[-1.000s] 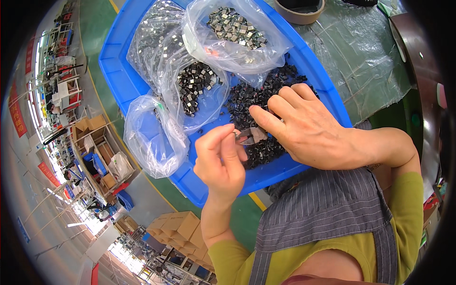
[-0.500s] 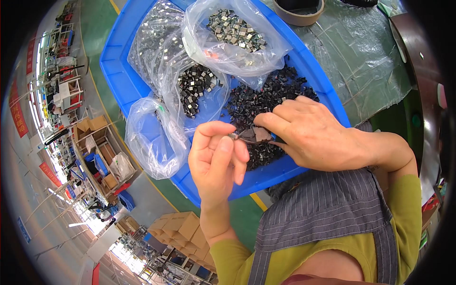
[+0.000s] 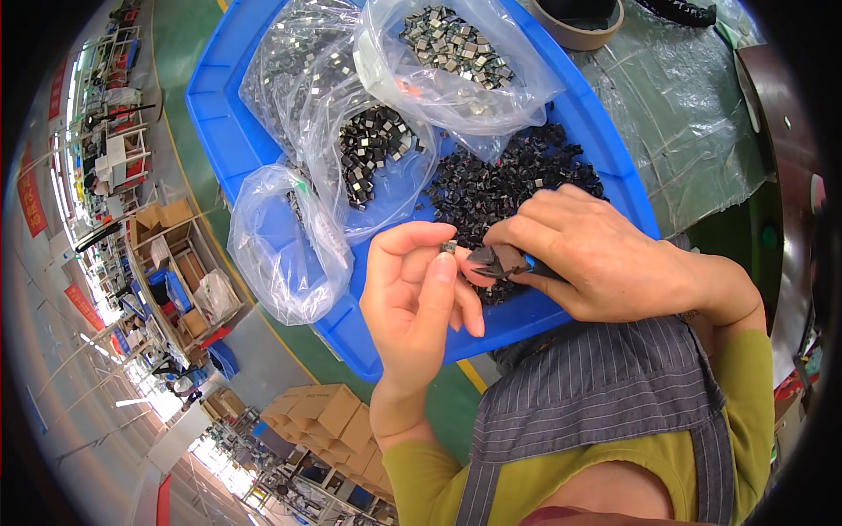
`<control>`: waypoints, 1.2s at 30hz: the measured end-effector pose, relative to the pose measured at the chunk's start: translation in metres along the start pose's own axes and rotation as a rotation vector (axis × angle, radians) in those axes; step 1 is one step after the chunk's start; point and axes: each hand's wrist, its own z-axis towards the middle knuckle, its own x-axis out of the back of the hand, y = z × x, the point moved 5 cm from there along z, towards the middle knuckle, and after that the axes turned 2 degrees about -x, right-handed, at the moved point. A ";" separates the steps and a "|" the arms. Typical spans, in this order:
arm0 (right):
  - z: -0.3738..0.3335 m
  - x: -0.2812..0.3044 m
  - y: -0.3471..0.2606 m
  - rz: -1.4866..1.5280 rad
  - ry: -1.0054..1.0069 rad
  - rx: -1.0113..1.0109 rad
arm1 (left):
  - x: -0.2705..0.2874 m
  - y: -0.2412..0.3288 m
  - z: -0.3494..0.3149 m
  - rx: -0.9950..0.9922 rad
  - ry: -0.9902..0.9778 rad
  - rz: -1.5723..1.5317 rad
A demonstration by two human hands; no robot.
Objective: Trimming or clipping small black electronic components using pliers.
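Over the blue plastic tub (image 3: 213, 114) | left hand (image 3: 405, 307) pinches a tiny part (image 3: 449, 247) | right hand (image 3: 605, 259) grips pliers (image 3: 500, 261) just beside it | black bits (image 3: 500, 175) lie below

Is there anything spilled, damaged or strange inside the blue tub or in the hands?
Nothing clearly stands out. Black scraps lie loose in the blue tub, unlike the bagged silvery pieces, but in one heap. The part in the left hand is too small to judge for damage.
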 end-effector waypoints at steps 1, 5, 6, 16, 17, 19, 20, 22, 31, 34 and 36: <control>0.000 0.000 0.001 0.001 -0.001 -0.002 | -0.001 0.000 0.000 -0.004 -0.029 0.007; 0.000 0.004 0.003 -0.297 0.186 -0.008 | -0.003 0.002 0.000 0.007 -0.067 0.019; 0.000 0.004 0.002 -0.378 0.213 -0.006 | -0.005 0.002 -0.001 0.010 -0.068 0.018; 0.000 0.003 0.000 -0.477 0.287 0.020 | -0.006 0.002 -0.004 -0.103 -0.062 0.147; 0.000 0.003 0.001 -0.478 0.282 0.017 | -0.007 0.003 -0.004 -0.120 -0.066 0.165; 0.000 0.003 0.001 -0.480 0.276 0.012 | -0.009 0.003 -0.005 -0.117 -0.059 0.165; 0.000 0.002 0.000 -0.483 0.273 0.011 | -0.009 0.002 -0.005 -0.115 -0.052 0.164; 0.000 0.001 0.000 -0.487 0.271 0.007 | -0.009 0.002 -0.006 -0.125 -0.054 0.174; -0.003 -0.001 -0.001 -0.407 0.227 -0.002 | -0.011 0.000 -0.006 -0.166 -0.066 0.185; -0.004 -0.002 0.000 -0.356 0.184 -0.012 | -0.011 0.001 -0.006 -0.157 -0.076 0.164; -0.004 -0.004 0.002 -0.233 0.116 -0.016 | -0.012 0.000 -0.007 -0.148 -0.107 0.157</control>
